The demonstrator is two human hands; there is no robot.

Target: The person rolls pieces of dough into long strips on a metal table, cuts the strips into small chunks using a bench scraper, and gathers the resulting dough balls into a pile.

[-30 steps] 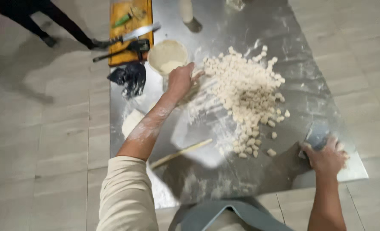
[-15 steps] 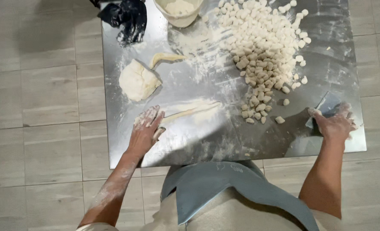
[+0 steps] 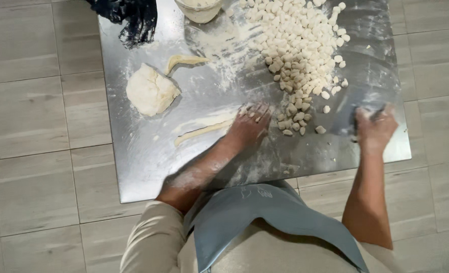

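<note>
Head view, looking straight down on a steel table, dusted and smeared with white flour, standing on a floor of pale grey tiles.

Left hand lying palm down on the table, fingers spread wide and holding nothing, floured up the forearm. Touching the right end of a thin dough rope, stretching away to the left across the flour. Sitting just beside the near edge of a heap of small dough pieces, with a few loose pieces lying between the two hands.

Right hand resting near the table's right edge, fingers curling around a dark scraper; blade mostly hidden under the hand, so shape hard to tell.

Dough lump sitting well to the left of the left hand, pale and rough. Curved dough strip lying just above that lump. Pale bowl standing at the far edge, cut off by the frame. Black cloth bunching at the far left corner, partly hanging past the table edge.

Grey-blue apron and beige sleeve filling the bottom of the frame, pressing close to the table's near edge.
</note>
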